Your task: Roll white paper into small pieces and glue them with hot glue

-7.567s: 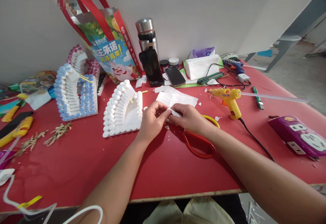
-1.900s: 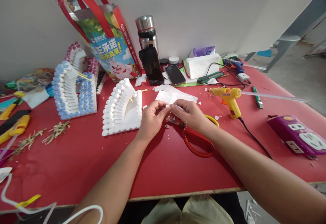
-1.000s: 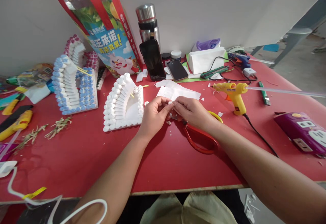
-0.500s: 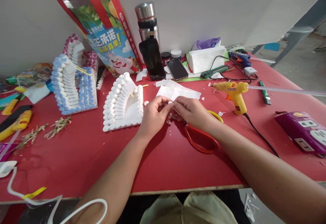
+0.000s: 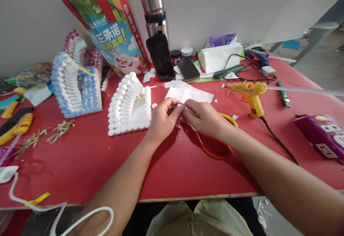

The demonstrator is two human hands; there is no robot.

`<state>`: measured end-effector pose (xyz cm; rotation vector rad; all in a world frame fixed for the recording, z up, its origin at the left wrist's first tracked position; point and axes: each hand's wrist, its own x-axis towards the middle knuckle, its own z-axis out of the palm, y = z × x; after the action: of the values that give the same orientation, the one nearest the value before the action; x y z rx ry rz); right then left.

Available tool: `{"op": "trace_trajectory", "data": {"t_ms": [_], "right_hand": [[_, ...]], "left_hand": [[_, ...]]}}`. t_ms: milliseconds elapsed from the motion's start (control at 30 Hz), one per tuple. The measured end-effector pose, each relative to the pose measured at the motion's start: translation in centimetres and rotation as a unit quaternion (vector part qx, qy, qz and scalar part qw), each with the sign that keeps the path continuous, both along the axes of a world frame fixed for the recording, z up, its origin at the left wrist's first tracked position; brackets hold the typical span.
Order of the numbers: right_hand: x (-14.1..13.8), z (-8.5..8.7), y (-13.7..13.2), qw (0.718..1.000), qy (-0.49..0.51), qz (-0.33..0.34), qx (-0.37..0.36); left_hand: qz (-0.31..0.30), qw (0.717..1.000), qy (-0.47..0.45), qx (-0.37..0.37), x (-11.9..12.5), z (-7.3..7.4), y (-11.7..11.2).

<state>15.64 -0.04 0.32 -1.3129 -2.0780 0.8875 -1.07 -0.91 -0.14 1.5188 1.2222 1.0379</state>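
Note:
My left hand (image 5: pixel 167 118) and my right hand (image 5: pixel 205 117) meet over the red table, thumbs and fingertips pinched together on a small white piece (image 5: pixel 181 106). Most of that piece is hidden by the fingers, so its kind is unclear. Under my right hand lie scissors with red and yellow handles (image 5: pixel 215 156), partly covered. White paper sheets (image 5: pixel 185 92) lie just beyond the fingers. To the left of my left hand stands a white stepped model (image 5: pixel 139 116) edged with rounded white pieces, with a thin yellow stick on it.
A similar blue-and-white model (image 5: pixel 91 92) stands farther left. On the right are a yellow glue gun (image 5: pixel 252 96), a green cutter (image 5: pixel 283 94) and a purple power strip (image 5: pixel 321 134). A propped phone (image 5: pixel 160 57), steel flask (image 5: pixel 153 5) and shopping bag (image 5: pixel 118 39) line the back.
The camera view has shifted slightly. Both hands stay together on the small white piece, with only slight finger movement; a white strip now shows below my right fingers.

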Motion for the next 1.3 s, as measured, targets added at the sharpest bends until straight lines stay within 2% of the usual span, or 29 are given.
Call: {"op": "trace_trajectory", "data": {"t_ms": [200, 433, 667, 967, 1167, 1300], "right_hand": [[-0.04, 0.15, -0.21, 0.999, -0.031, 0.014, 0.024], [-0.05, -0.09, -0.22, 0.999, -0.020, 0.013, 0.024], [0.04, -0.17, -0.13, 1.000, 0.022, 0.012, 0.005], [-0.23, -0.71, 0.13, 0.993, 0.112, -0.023, -0.028], [0.07, -0.48, 0.18, 0.990, 0.140, 0.010, -0.028], [0.35, -0.37, 0.47, 0.989, 0.147, 0.001, -0.033]], "left_hand": [[-0.004, 1.000, 0.007, 0.011, 0.01, -0.08, -0.13], [0.005, 1.000, 0.007, 0.022, 0.06, -0.07, -0.06], [0.016, 1.000, -0.017, -0.001, -0.09, -0.07, 0.14], [0.019, 0.998, -0.047, 0.020, -0.50, -0.58, 0.54], [0.010, 0.997, -0.062, 0.033, -0.75, -0.40, 0.69], [0.017, 0.997, -0.055, 0.045, -0.85, -0.23, 0.73]]}}
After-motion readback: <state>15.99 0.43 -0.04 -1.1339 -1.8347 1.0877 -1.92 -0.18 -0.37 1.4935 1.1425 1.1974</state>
